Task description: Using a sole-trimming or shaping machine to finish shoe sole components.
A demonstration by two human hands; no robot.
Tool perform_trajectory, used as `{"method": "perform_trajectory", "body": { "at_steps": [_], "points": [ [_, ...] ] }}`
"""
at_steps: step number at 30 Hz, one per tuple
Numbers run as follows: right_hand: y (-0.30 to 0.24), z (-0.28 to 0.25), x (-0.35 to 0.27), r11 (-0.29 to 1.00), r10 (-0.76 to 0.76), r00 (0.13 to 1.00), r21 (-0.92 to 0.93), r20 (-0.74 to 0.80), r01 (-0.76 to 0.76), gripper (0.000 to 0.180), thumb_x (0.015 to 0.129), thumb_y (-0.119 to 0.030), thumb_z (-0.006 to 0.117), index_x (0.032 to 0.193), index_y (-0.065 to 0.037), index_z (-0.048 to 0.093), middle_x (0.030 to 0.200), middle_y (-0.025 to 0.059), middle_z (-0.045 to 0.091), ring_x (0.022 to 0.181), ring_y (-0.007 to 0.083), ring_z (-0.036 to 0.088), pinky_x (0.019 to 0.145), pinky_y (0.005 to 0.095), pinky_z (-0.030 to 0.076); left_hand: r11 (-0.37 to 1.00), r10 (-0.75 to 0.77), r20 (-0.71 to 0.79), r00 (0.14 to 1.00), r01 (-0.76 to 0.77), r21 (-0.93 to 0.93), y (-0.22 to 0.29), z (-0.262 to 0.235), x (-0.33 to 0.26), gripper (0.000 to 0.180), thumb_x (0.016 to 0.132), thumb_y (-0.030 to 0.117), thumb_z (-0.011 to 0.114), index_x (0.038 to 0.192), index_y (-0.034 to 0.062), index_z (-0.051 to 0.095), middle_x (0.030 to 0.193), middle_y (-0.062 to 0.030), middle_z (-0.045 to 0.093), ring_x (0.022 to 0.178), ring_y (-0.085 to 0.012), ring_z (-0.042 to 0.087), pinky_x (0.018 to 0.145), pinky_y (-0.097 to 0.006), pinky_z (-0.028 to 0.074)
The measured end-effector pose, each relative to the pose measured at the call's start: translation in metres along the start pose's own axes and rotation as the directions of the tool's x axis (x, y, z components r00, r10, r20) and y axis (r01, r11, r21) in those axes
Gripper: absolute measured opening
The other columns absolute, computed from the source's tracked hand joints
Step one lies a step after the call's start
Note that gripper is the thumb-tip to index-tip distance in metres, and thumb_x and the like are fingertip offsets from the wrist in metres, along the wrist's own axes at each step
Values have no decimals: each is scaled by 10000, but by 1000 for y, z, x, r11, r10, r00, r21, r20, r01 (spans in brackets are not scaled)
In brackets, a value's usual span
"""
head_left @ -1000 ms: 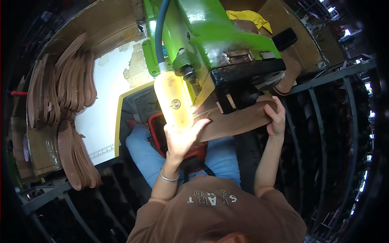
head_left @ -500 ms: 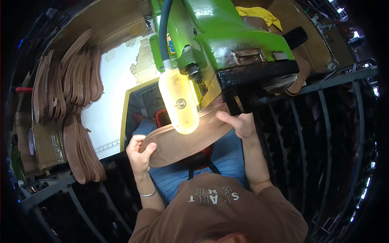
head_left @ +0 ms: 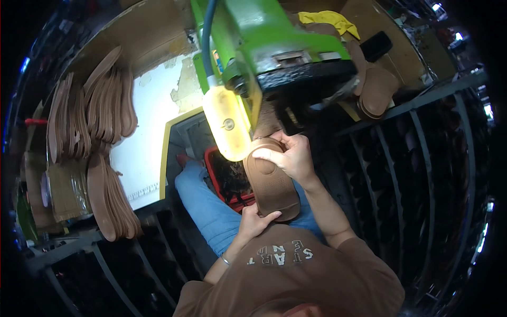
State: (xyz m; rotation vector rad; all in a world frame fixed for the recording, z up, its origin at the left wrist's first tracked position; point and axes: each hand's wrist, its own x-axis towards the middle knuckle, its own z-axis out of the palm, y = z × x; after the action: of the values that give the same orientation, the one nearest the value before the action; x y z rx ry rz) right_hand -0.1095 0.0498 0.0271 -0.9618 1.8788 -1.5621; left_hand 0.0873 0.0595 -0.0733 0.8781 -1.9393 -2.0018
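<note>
A brown shoe sole [head_left: 274, 190] with a textured face stands lengthwise over my lap, held between both hands. My left hand [head_left: 254, 222] is closed on its near end, thumb on the textured face. Higher up, my right hand [head_left: 294, 160] grips the far end, its thumb lying across the face and the other fingers mostly behind the edge. That far end is beside a yellow-lit lamp [head_left: 228, 127] and just below the dark head of a green machine [head_left: 306, 45]. Where the sole meets the machine, if it touches, cannot be made out.
Stacked brown soles [head_left: 108, 105] lie on the white table [head_left: 149, 116] to the left; another stack [head_left: 111, 201] overhangs its near edge. A red bin [head_left: 212, 171] with dark scraps sits below. More soles [head_left: 379, 90] and a yellow cloth [head_left: 332, 21] are at right, beyond a metal rack [head_left: 417, 105].
The sole has turned from lying crosswise to pointing lengthwise. My left hand has moved right and nearer my body with its end; my right hand has shifted slightly left.
</note>
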Motion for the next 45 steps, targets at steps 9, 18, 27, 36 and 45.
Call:
{"method": "perform_trajectory", "body": {
  "at_steps": [9, 18, 27, 36, 45],
  "points": [
    [-45, -182, -30, 966, -108, 632, 71, -768, 251, 278, 939, -119, 504, 1189, -5, 457, 941, 127, 616, 817, 159, 624, 632, 234, 524, 428, 735, -555, 389, 368, 825, 44, -232, -40, 333, 817, 120, 649, 1072, -73, 554, 1117, -210, 573, 1080, -341, 514, 993, -435, 367],
    [66, -165, 84, 576, 246, 792, 742, -558, 344, 457, 874, 5, 512, 1263, 0, 270, 1122, 213, 507, 793, 319, 623, 699, 451, 580, 265, 226, -962, 152, 941, 211, 26, -339, -86, 708, 745, 645, 582, 1347, 295, 448, 1352, -152, 420, 1191, -404, 424, 930, -604, 352],
    [60, -144, 94, 476, 268, 682, 709, -681, 521, 709, 908, -131, 572, 1400, -100, 62, 1191, 208, 431, 911, 344, 590, 842, 423, 521, 339, 608, -670, 426, 624, 704, 96, -270, -104, 479, 623, 229, 811, 1032, 31, 658, 1118, -176, 585, 1018, -344, 551, 906, -435, 439],
    [75, -67, -40, 743, 413, 880, 472, 234, -475, 722, 860, -340, 650, 1386, 15, 307, 1172, 145, 563, 1030, 171, 554, 811, 297, 466, 506, 563, 176, 808, -505, 699, 128, -143, -10, 580, 428, 179, 865, 958, 39, 674, 1180, -233, 582, 980, -348, 578, 868, -435, 445],
    [124, -79, -157, 792, 335, 941, 552, -36, -261, 574, 729, -5, 716, 1237, 53, 457, 1166, 116, 568, 1095, 207, 546, 956, 332, 423, 773, 158, -277, 948, -293, -562, 66, -8, 78, 427, 760, 114, 725, 1129, -36, 573, 1058, -121, 634, 943, -166, 600, 864, -286, 469]
  ]
}}
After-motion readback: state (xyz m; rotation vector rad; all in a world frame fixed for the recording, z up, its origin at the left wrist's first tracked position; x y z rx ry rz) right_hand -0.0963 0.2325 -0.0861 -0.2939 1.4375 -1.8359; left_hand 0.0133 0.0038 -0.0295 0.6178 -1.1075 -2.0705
